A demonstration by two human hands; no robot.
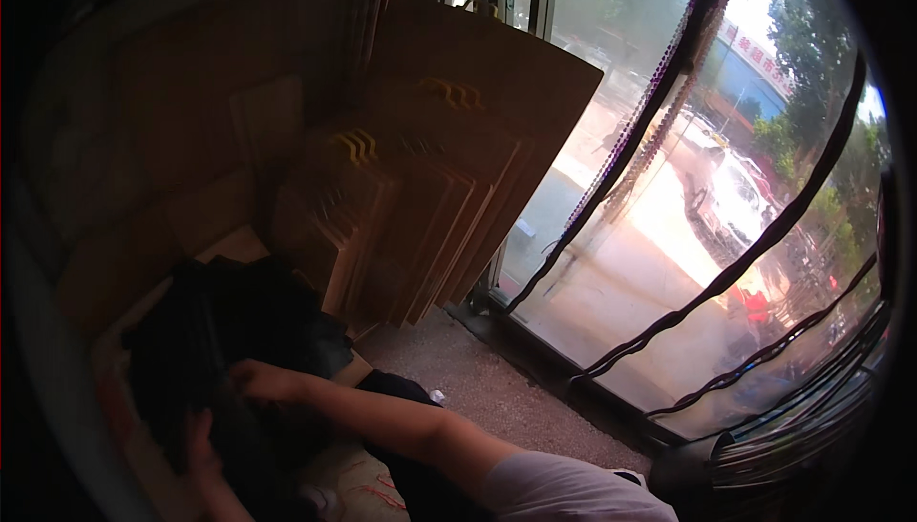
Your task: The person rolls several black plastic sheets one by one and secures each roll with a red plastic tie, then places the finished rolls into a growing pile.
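A dark heap of soft-looking black material (272, 307) lies at the lower left, dim and hard to make out. Coming in from the lower right, my right hand (267, 382) is closed on its near part, the fingers curled into the folds. My left hand (201, 444) rests against the near left side of the same material, its fingers pointing up and stretched out. What lies between and beneath my hands is lost in shadow.
Several brown boards with yellow hooks (355, 146) lean behind the heap. A large window (621, 283) fills the right side, crossed by dark twisted cords (707, 295) and bead strings (626, 130). A bundle of thin rods (802, 450) stands at lower right. Speckled floor (478, 383) shows between.
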